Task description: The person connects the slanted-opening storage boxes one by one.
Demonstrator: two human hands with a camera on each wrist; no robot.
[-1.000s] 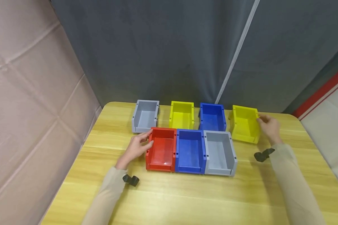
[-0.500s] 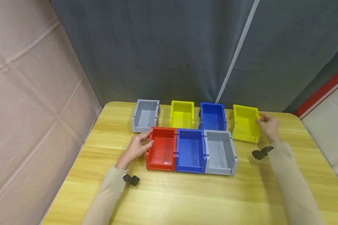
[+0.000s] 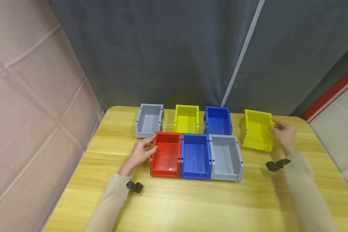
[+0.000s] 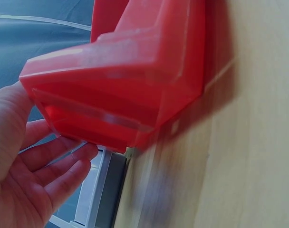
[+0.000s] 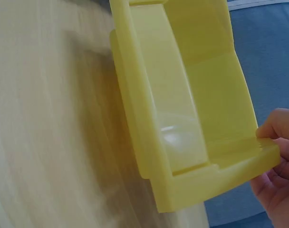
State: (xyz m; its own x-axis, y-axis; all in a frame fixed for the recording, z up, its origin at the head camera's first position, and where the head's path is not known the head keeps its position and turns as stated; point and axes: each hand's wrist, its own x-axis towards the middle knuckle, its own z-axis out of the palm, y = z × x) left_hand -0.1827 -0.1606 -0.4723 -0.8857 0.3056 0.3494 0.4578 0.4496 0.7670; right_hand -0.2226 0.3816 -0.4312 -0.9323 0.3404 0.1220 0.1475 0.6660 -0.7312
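Up back, right fingers (image 3: 279,123) pinch the end yellow bin (image 3: 258,130), just scooted clearer of the blue bin (image 3: 218,123), left fingers (image 3: 148,140) loose against the red one (image 3: 166,153).

Wood-grain table (image 3: 174,206), dark grey curtain (image 3: 162,54) behind, pale creased sheet (image 3: 32,112) left, red-edged panel (image 3: 342,125) right

A dark grey curtain (image 3: 150,58) hung at twelve o'clock, a pale strip (image 3: 242,56) slanting down it at one. A creased pinkish-beige wall (image 3: 32,112) stood at nine; at three, a red band (image 3: 330,93) edged a whitish panel (image 3: 343,138). Light lay softly on the wood-grain table (image 3: 179,204) at six.
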